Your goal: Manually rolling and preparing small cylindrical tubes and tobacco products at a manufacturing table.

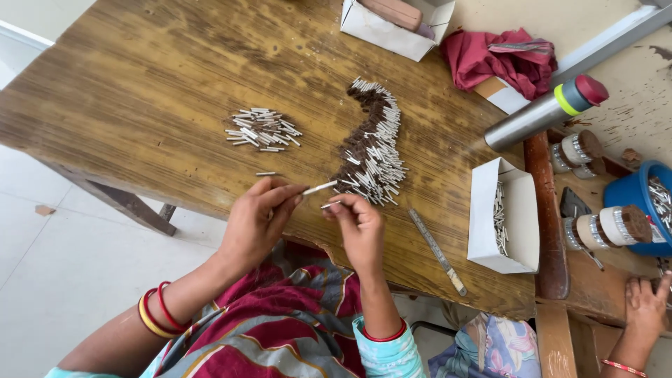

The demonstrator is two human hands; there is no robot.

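My left hand (257, 220) pinches a thin white stick (320, 187) near the table's front edge, its tip pointing right. Just to its right, my right hand (357, 222) holds another small white stick (331, 204) between fingertips. Directly beyond both hands lies a long curved pile of white and brown-tipped sticks (371, 143). A smaller loose heap of white sticks (262, 129) sits farther left, with one stray stick (266, 173) in front of it.
A metal file (437, 250) lies right of my right hand. Beyond it stand a white paper box with sticks (514, 217), a steel flask (546, 112), a red cloth (500, 59), another white box (392, 24), a blue tub (640, 203). Another person's hand (644, 304) rests at right.
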